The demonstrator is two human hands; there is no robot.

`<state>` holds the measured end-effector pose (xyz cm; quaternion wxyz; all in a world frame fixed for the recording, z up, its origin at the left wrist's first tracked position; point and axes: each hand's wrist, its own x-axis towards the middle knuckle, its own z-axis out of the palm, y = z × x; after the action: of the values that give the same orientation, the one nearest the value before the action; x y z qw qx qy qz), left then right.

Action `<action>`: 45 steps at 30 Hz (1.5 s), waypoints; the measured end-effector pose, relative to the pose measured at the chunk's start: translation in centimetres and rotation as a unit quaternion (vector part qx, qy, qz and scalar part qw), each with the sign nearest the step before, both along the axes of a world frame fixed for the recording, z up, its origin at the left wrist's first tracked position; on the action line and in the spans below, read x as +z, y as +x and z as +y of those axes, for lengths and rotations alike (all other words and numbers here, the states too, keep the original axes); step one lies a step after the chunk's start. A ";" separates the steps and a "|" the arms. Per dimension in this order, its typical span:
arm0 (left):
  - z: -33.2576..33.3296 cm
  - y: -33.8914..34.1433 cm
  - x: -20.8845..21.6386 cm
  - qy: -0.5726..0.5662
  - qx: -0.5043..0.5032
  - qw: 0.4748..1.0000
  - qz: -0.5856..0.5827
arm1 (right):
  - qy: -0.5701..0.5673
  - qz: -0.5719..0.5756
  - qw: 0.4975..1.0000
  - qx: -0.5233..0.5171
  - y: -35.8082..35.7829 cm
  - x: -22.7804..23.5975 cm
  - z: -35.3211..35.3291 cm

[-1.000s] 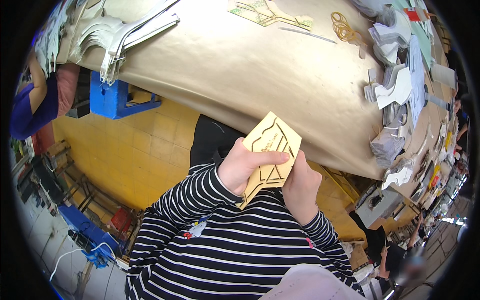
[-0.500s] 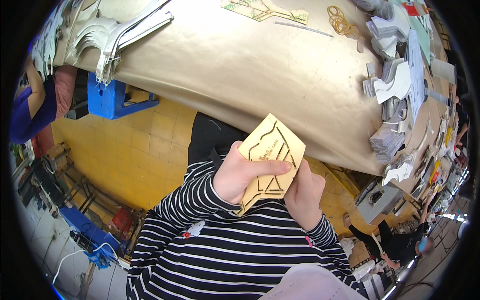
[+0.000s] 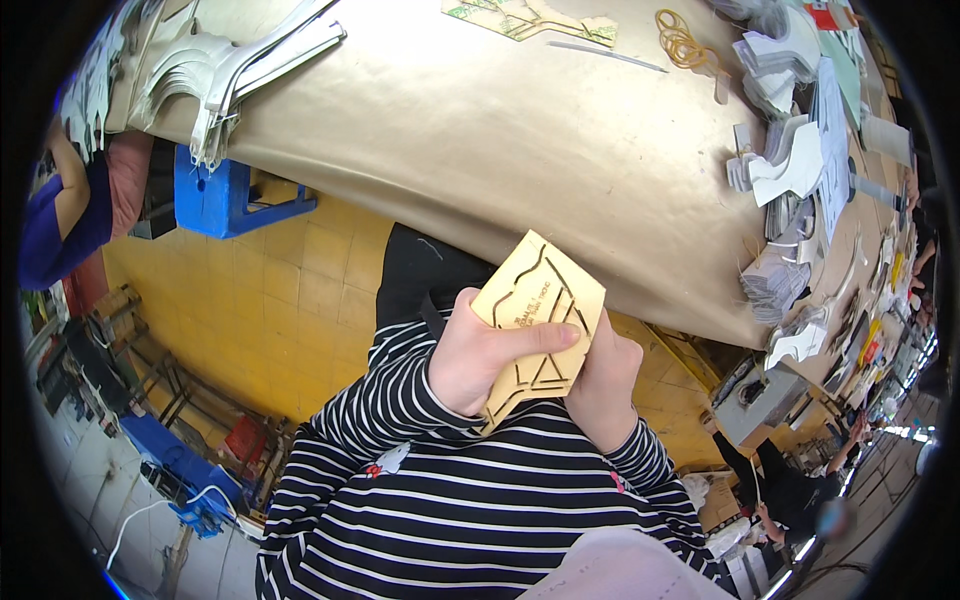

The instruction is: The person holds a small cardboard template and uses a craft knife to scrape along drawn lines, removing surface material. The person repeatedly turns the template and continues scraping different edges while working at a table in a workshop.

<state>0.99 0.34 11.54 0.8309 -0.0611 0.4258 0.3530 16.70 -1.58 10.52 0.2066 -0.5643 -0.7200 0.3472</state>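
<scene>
A pale yellow slotted template (image 3: 545, 290), flat and angular with dark cut lines and small print, is held in front of my striped top. My left hand (image 3: 480, 350) grips its left side, thumb lying across the face and fingers hidden underneath. At the lower right edge, my right hand (image 3: 607, 375) is closed against the template, its fingertips mostly hidden behind it. Beyond my hands is a table with a shiny gold-brown cover (image 3: 480, 120).
On the table lie another slotted template (image 3: 535, 20), a thin pen-like stick (image 3: 605, 57), rubber bands (image 3: 680, 42) and white cut pieces (image 3: 215, 75). Stacked pieces (image 3: 785, 170) line the right side. A blue stool (image 3: 215, 195) stands at left. Other people are at both sides.
The template and my right hand have shifted slightly left. My left hand keeps its grip. The person at the lower right has moved a little.
</scene>
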 end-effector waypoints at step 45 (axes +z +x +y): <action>1.1 -0.9 -0.1 0.055 0.103 0.989 0.095 | -0.085 0.032 0.996 -0.017 -0.3 0.3 1.5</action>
<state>0.12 1.46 11.45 0.7483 -0.0250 0.4740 0.4634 16.39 -0.12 10.79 0.1863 -0.5804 -0.6713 0.4216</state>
